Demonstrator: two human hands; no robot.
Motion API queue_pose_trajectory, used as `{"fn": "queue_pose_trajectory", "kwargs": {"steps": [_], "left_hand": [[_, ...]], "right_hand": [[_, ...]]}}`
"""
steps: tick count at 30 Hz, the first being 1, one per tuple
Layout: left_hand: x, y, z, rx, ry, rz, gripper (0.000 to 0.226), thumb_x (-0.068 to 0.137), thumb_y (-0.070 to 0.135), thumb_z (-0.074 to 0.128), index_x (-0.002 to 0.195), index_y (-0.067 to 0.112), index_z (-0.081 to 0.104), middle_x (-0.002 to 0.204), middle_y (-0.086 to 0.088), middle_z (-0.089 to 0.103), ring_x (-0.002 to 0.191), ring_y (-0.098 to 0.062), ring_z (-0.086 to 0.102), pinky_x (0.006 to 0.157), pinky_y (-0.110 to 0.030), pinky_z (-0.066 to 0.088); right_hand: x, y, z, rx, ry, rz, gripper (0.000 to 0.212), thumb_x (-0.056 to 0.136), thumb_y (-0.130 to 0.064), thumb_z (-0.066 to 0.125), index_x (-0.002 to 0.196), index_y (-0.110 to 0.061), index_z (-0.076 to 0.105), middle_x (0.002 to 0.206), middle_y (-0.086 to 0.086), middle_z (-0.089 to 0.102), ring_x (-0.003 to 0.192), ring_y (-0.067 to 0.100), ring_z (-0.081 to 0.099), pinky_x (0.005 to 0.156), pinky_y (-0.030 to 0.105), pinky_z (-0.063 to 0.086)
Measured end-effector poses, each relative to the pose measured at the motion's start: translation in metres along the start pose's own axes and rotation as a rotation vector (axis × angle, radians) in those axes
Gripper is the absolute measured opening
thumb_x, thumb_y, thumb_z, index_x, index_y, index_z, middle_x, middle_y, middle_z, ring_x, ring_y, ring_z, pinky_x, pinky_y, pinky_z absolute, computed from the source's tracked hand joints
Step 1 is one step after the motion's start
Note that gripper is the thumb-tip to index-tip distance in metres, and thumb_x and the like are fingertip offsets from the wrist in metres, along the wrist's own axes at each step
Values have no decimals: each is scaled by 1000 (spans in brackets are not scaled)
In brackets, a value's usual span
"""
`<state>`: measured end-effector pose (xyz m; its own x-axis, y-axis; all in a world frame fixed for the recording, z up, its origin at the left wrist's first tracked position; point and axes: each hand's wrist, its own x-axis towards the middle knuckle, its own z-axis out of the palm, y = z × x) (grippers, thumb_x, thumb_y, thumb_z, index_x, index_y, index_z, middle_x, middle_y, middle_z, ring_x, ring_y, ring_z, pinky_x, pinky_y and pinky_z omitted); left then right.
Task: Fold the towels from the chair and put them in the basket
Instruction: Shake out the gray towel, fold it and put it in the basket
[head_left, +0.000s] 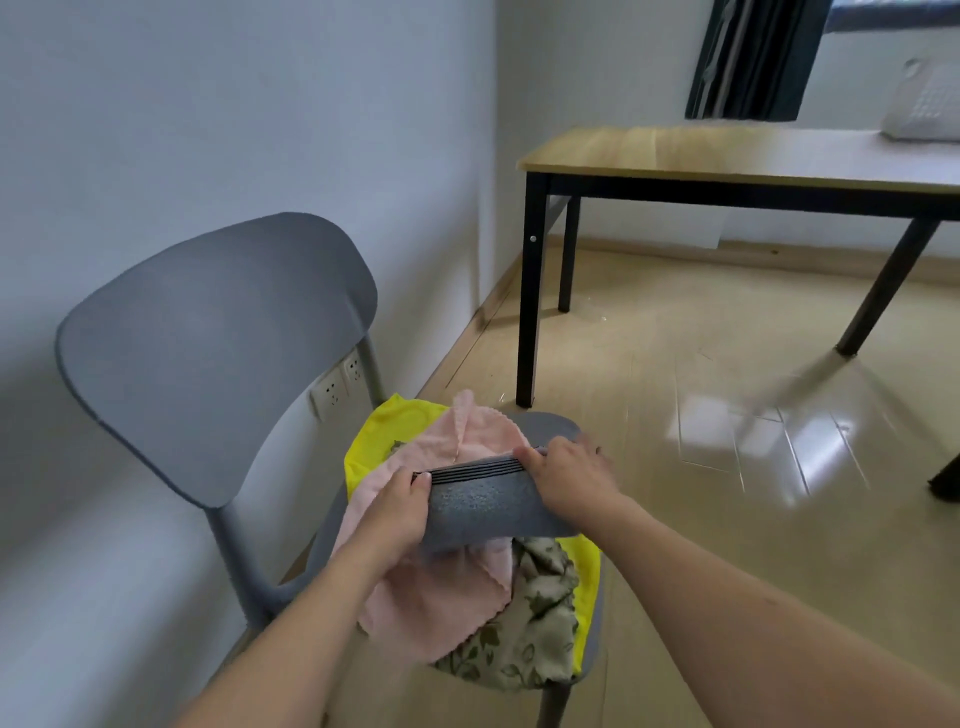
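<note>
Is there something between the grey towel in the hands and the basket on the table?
Nothing visible blocks it. Both hands, left hand and right hand, grip the grey towel above the chair. The white basket stands on the table; bare floor lies between.

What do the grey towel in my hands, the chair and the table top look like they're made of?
Grey towel: soft pile fabric, likely microfibre or terry, with a speckled nap and a ribbed dark band.
Chair: matt grey moulded plastic, judging by its smooth one-piece curved back.
Table top: light wood-grain surface, possibly laminate; legs look like black metal.
</note>
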<state>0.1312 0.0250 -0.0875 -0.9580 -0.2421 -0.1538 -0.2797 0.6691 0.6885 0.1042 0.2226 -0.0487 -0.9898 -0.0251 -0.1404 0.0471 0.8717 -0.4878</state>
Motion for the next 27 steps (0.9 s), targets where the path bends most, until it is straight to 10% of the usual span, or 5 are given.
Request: {"fn": "queue_pose_trajectory", "kwargs": {"steps": [6,14,21,27], "left_hand": [[-43,39,-38,-633,1,-131,26,96,33,48,79,19,62,99,-10,66,85,-21,58,79,-33,45],[-102,86,-50,-987,-334,-209,36,77,52,61,96,21,66,74,-5,71,71,-24,64,66,-33,49],[-108,135,-43,-798,-196,-1,32,90,41,51,99,13,65,92,-12,64,79,-25,60,63,-29,45],[-88,165,-21,-503,-42,219,26,96,19,48,86,4,67,83,-11,60,79,-21,50,70,-30,40]], "right_hand": [[-37,-21,-49,476,-55,-76,46,90,-56,49,107,-14,57,108,7,60,98,21,56,87,38,47],[-93,-26,-125,511,64,-247,25,95,-39,53,110,-19,55,108,1,56,100,18,53,82,32,45],[-103,5,-153,727,62,25,29,98,-37,45,105,-12,58,107,10,60,89,22,57,68,32,46],[-72,40,-143,827,155,313,39,88,-39,57,89,-1,65,96,15,67,91,34,63,87,43,52]]}}
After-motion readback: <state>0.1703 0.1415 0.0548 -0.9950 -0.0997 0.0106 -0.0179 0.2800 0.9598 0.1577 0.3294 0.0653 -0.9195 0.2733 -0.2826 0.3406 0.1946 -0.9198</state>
